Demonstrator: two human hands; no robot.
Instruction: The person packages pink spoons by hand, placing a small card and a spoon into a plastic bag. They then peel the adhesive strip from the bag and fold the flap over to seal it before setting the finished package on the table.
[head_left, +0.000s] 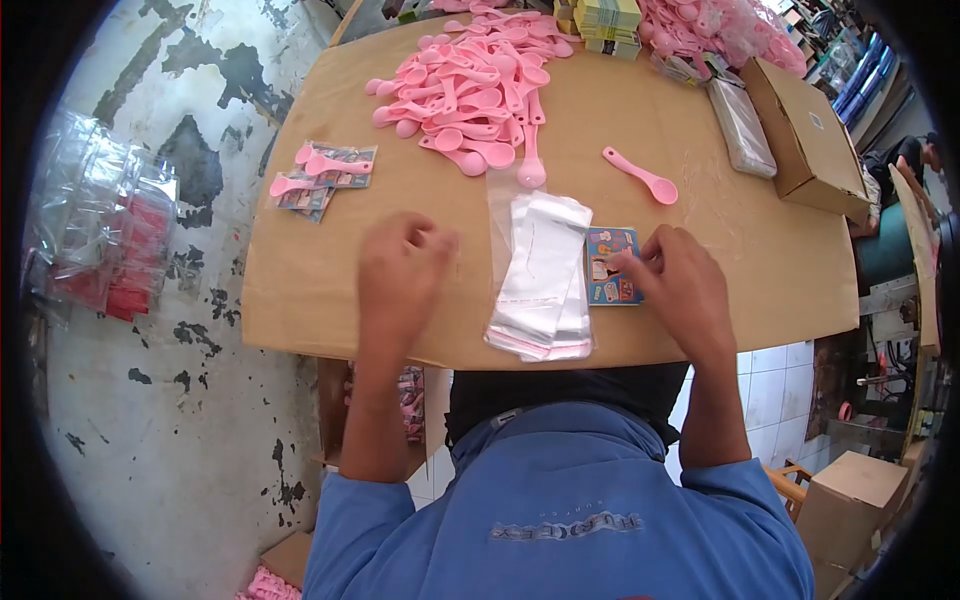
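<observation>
My right hand (685,285) is at a small stack of printed blue cards (612,265), with thumb and fingers pinched at the upper card's right edge. Just left of the cards lies a pile of clear plastic bags (540,270), fanned out near the table's front edge. Motion smears my left hand (405,265), which is over the table left of the bags with its fingers bent. Beyond that hand, a few pink measuring spoons (325,165) lie on packed cards. One loose pink spoon (640,176) rests beyond my right hand.
A large heap of pink spoons (475,90) covers the far middle of the brown table (300,300). At the back stand bundles of yellow cards (608,22). A cardboard box (803,140) and a clear-wrapped pack (741,128) sit at the right edge.
</observation>
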